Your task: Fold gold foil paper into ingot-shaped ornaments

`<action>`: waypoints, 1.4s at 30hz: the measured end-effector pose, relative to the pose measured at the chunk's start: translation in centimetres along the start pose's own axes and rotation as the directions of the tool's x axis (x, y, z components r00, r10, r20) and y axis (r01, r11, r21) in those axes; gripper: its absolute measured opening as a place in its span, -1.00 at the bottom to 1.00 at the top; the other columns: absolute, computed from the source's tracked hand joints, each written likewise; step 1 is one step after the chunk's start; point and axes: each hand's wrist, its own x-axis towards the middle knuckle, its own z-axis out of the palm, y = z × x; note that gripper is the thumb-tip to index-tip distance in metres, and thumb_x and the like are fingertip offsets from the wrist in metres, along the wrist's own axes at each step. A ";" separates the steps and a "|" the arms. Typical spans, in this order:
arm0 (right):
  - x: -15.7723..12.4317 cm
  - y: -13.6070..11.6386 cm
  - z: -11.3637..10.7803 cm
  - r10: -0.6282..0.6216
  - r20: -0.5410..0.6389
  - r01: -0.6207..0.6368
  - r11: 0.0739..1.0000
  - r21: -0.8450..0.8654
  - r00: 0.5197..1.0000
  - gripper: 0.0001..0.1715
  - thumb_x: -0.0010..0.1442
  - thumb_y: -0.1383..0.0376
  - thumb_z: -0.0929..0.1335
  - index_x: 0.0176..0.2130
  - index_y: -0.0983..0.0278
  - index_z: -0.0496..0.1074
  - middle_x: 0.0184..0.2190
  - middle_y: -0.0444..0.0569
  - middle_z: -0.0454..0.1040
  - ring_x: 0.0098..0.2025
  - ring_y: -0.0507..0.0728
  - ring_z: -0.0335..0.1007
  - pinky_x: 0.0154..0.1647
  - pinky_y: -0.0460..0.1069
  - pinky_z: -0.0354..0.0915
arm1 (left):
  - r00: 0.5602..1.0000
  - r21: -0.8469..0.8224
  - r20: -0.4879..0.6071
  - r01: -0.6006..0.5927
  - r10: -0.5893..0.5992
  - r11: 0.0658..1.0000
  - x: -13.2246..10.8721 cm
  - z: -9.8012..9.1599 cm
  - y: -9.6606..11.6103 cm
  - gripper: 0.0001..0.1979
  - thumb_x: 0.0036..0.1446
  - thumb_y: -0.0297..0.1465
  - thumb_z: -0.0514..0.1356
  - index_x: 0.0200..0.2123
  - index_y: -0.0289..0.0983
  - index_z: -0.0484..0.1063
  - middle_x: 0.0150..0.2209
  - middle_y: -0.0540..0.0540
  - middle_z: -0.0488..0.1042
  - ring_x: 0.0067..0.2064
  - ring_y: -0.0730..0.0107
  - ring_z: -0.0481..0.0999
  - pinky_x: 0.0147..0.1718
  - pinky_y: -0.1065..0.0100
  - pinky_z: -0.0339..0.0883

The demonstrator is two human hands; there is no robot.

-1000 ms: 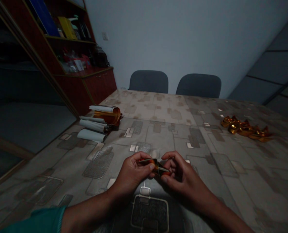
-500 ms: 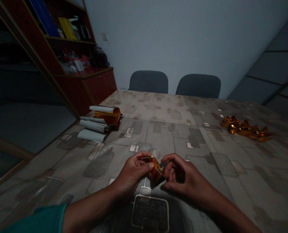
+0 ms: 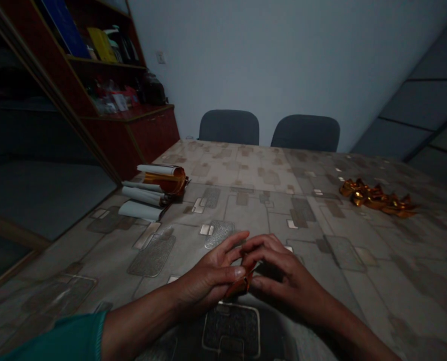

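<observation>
A small folded piece of orange-gold foil paper (image 3: 240, 286) is between my hands, near the table's front edge. My left hand (image 3: 217, 273) grips its left side, with the thumb on top. On the right side, the curved fingers and thumb of my right hand (image 3: 279, 268) close around the foil, partly covering it. To the left lies a stack of curled foil sheets (image 3: 142, 194) with pale backs and gold faces. A row of shiny gold folded pieces (image 3: 377, 197) sits at the right.
The patterned tablecloth (image 3: 253, 170) covers the table. Two grey chairs (image 3: 229, 126) (image 3: 306, 132) stand behind its far edge, against the wall. A red-brown cabinet (image 3: 151, 135) with items on its shelves is at the back left.
My right hand has moved left and its fingers have come over the foil. My left fingers have stretched out more, and the foil is turned and sits slightly lower.
</observation>
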 end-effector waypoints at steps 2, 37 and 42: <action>0.2 0.1 0.3 -0.034 -0.021 0.033 0.999 -0.032 0.999 -0.88 0.25 0.28 0.43 -0.16 0.10 0.50 -0.12 -0.06 0.51 0.03 0.22 0.33 0.10 0.14 0.17 | 1.000 -0.024 0.009 0.005 -0.005 1.000 0.1 0.0 0.0 -0.34 -0.08 -0.52 0.45 0.09 -0.14 0.32 0.14 -0.13 0.37 0.02 0.32 0.50 -0.08 0.40 0.34; -0.9 1.1 -1.4 0.081 -0.198 -0.098 0.992 -0.076 0.977 -0.76 0.36 0.29 0.28 0.02 0.13 0.41 -0.18 0.02 0.51 -0.14 0.20 0.44 -0.12 0.11 0.34 | 0.962 0.410 -0.231 -0.041 0.147 0.911 0.3 -0.2 0.2 -0.65 0.04 -0.19 0.38 -0.26 -0.39 0.56 -0.39 -0.23 0.65 -0.41 0.36 0.62 -0.46 0.47 0.41; -0.6 0.5 -2.3 -0.121 0.054 0.129 0.973 -0.193 0.991 -0.65 0.32 0.39 0.32 0.04 0.06 0.49 0.02 0.04 0.42 0.00 0.20 0.40 -0.04 0.11 0.35 | 0.974 0.381 -0.201 -0.016 0.099 0.925 0.3 -0.7 -0.2 -0.65 0.04 -0.21 0.39 -0.25 -0.38 0.56 -0.40 -0.22 0.65 -0.41 0.37 0.63 -0.47 0.48 0.40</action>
